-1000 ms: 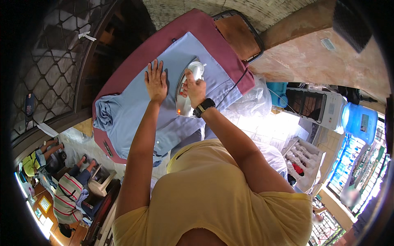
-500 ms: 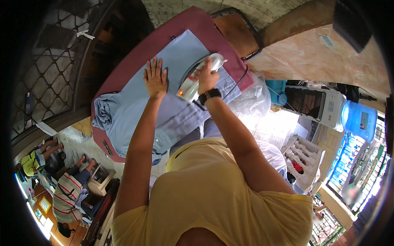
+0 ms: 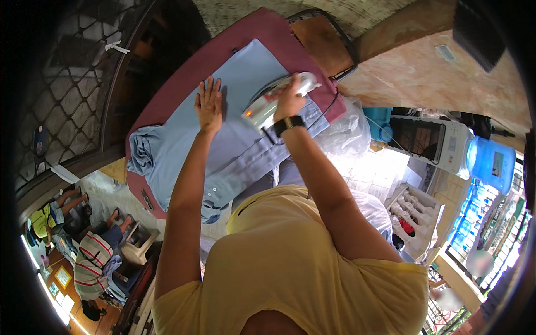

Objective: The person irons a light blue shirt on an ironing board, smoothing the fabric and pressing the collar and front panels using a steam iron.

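Note:
A light blue shirt (image 3: 240, 70) lies spread over a maroon-covered ironing board (image 3: 184, 84), its left end bunched up and a few buttons showing near me. On the right part of the cloth sits a white electric iron (image 3: 259, 114) with a lit orange light. My right hand (image 3: 289, 100), a dark watch on its wrist, is closed round the iron's handle. To the left, my left hand (image 3: 209, 109) rests flat on the shirt with its fingers spread. A dark cord (image 3: 329, 109) runs by the board's right edge.
A brown-seated chair (image 3: 321, 44) stands beyond the board. Clear plastic (image 3: 349, 131), a white water dispenser (image 3: 449, 142) with a blue bottle (image 3: 494, 162), and a crate of hangers and clothes (image 3: 413, 218) are to the right. Two people (image 3: 92, 259) sit at the lower left.
The iron has slid a little to the right with my right hand. My left hand has shifted slightly left and stays flat on the shirt.

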`<state>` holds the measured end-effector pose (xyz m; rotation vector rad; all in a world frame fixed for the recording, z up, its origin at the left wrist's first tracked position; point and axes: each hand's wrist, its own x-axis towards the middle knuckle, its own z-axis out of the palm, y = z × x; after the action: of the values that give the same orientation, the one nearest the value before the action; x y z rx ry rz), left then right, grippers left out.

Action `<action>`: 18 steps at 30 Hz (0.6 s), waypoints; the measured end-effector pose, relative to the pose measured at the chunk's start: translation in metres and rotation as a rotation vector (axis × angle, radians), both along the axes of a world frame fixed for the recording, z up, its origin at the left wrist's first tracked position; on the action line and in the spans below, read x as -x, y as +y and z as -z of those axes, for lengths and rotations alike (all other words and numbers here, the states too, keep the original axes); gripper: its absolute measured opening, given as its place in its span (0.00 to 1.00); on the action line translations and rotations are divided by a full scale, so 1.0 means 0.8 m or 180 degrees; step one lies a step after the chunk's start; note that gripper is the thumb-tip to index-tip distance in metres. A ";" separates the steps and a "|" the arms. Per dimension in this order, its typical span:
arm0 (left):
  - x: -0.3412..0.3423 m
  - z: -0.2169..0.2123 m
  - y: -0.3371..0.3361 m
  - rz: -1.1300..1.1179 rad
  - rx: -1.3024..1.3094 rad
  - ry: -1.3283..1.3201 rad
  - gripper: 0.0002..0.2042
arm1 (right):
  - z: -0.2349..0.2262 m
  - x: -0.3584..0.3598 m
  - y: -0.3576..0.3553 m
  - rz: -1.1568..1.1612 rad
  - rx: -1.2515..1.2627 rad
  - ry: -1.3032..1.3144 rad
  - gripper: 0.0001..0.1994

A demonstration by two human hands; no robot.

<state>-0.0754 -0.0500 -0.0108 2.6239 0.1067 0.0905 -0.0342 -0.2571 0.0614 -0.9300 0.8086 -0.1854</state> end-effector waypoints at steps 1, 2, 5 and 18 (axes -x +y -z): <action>0.000 -0.001 -0.001 -0.0023 -0.0036 0.0012 0.30 | -0.005 -0.014 -0.015 0.0113 -0.0006 0.0025 0.24; -0.001 -0.002 -0.005 -0.0025 -0.0062 0.0019 0.30 | -0.004 -0.030 -0.032 0.0229 -0.0033 0.0015 0.24; -0.002 0.002 -0.007 -0.0035 -0.0144 -0.0006 0.29 | -0.006 -0.026 -0.031 0.0224 -0.0086 0.0074 0.25; -0.001 0.002 -0.007 -0.0072 -0.0243 -0.0094 0.29 | 0.010 -0.036 -0.042 -0.0256 -0.0126 -0.0023 0.25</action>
<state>-0.0744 -0.0556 -0.0125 2.6966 0.1250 0.1439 -0.0056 -0.2906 0.0537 -0.9222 0.7644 -0.1024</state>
